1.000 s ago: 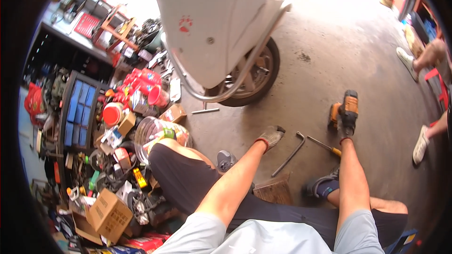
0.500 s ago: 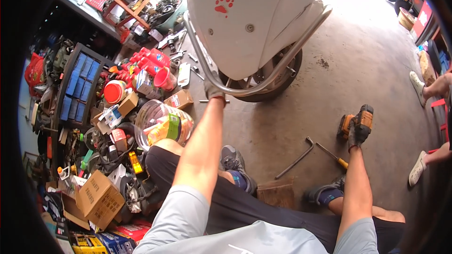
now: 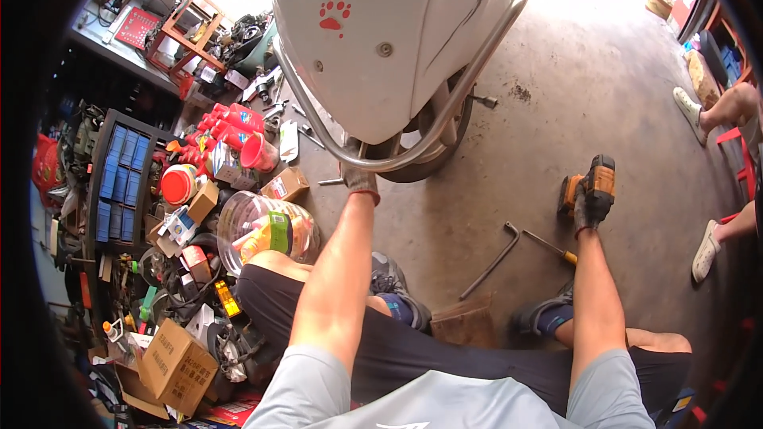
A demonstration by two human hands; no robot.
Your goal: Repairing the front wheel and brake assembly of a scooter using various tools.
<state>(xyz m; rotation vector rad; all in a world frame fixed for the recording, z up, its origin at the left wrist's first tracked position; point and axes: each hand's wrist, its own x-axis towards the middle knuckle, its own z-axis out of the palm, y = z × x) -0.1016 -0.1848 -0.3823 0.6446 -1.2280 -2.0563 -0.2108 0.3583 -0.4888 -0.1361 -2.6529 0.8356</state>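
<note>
Right hand [image 3: 586, 212]: gloved, wrapped around an orange-and-black drill [image 3: 602, 179], out over the floor at the right. Left hand [image 3: 360, 176]: gloved, up at the curved metal bar [image 3: 397, 165] on the front of a white scooter [image 3: 373, 83], fingers hidden; grip impossible to tell. On the scooter: red paw print [image 3: 335, 13], two round fittings, front wheel [image 3: 415, 172] partly behind the bar. On the floor [image 3: 509, 191], nearer the drill: one bent metal rod [image 3: 486, 265]; just right of that, one screwdriver [image 3: 570, 257], yellow handle. Between the shoes: one wooden block [image 3: 464, 322]. By the left knee: one clear jar [image 3: 280, 230], green label. Lower left: one cardboard box [image 3: 181, 365]. Far right: another person's legs, pale shoes [image 3: 705, 251].
</note>
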